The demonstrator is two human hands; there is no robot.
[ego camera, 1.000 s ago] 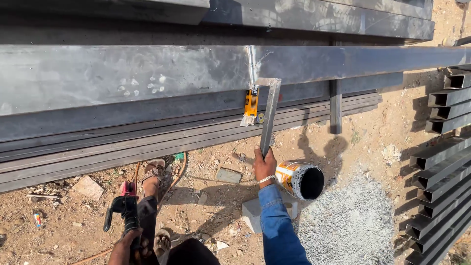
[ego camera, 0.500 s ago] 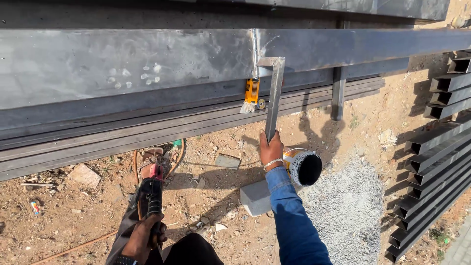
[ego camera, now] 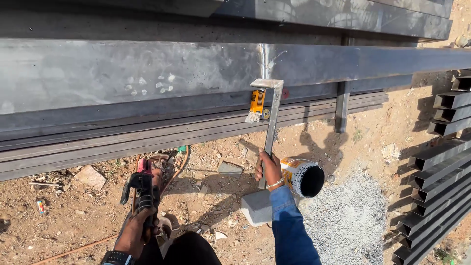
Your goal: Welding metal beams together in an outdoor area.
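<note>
Both forearms cropped, left hand [ego camera: 133, 234] gripping tool [ego camera: 142, 192], detail unclear

A grey steel try square [ego camera: 271, 120] stands nearly upright, its short arm butted against the long steel beam [ego camera: 147, 73]. A black welding electrode holder [ego camera: 142, 191] points upward, low at left.

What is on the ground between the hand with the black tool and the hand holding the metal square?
In the head view, between the left hand and right hand lie sandy ground, small stones and a flat grey stone.
</note>
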